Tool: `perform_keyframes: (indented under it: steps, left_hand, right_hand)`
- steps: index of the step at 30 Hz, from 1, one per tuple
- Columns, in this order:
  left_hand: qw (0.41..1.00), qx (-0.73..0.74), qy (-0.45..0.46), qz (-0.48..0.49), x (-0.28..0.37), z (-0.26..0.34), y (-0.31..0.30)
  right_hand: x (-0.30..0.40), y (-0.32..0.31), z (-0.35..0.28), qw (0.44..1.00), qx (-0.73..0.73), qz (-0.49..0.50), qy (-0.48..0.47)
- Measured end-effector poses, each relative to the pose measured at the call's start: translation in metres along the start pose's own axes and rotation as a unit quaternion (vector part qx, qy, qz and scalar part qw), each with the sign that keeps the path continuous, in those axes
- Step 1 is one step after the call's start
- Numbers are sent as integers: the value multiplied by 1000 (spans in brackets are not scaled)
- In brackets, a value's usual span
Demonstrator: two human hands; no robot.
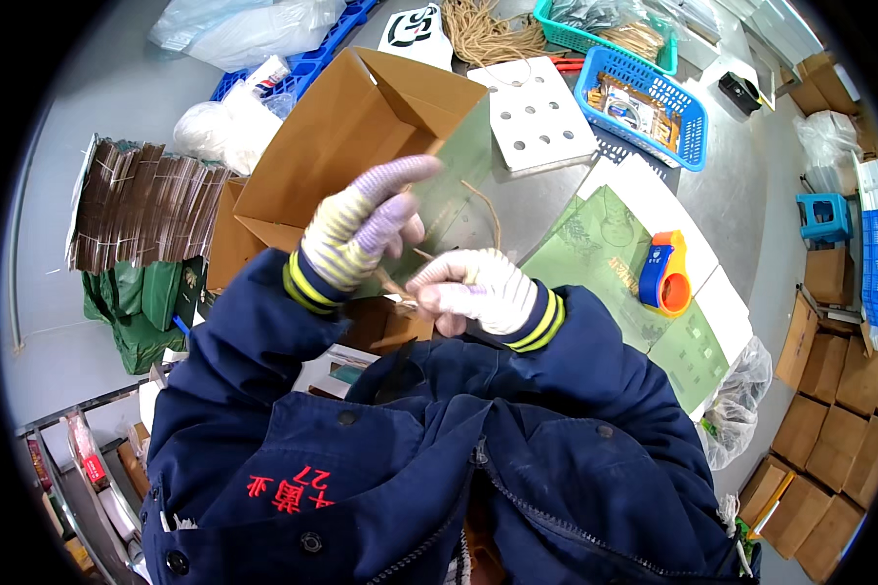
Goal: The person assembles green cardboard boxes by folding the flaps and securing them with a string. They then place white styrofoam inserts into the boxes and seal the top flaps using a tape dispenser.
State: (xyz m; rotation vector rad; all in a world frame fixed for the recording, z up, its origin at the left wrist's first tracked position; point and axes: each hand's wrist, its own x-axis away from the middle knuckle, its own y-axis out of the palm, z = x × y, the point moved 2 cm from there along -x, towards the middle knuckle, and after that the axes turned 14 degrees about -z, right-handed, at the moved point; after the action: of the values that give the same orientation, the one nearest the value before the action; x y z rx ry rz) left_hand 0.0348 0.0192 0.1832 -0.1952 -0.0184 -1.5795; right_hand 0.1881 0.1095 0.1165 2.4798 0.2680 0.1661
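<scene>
My right hand (pixel 475 289), in a white knit glove, pinches a piece of brown twine (pixel 389 281) in front of my jacket. A loose end of twine (pixel 494 212) curves up beyond its knuckles. My left hand (pixel 366 219), in a striped glove, is raised to the left, its index finger stretched out and the others partly bent. Motion blur hides whether any twine lies between its fingers. Just beyond it stands an open brown cardboard box (pixel 304 124), tilted in view. Under my hands is a smaller brown box (pixel 410 325), mostly covered by them.
Green printed sheets (pixel 578 263) lie at right under an orange and blue tape dispenser (pixel 664 281). Farther back are a white board with holes (pixel 530 121), a blue basket (pixel 691 135), a green basket (pixel 556 35) and a twine bundle (pixel 483 33). Flattened cardboard (pixel 146 205) is stacked at left.
</scene>
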Motion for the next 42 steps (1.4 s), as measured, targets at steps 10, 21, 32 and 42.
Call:
perform_keyframes:
  steps: [10,21,32,42]
  left_hand:
    - [553,-599,-480,-323,89,-88,-81]
    - [962,-64,-262,45,-38,-119,-90]
    - [924,194,-244,221,-83,-106,-152]
    - [837,-312,-377,-245,-80,-208,-121]
  right_hand:
    - [148,-97,45,948,-3,318,-35]
    - [111,-88,58,958,5,283,-41]
    - [6,-90,96,963,53,251,87]
    - [-80,-130,103,867,377,314,87]
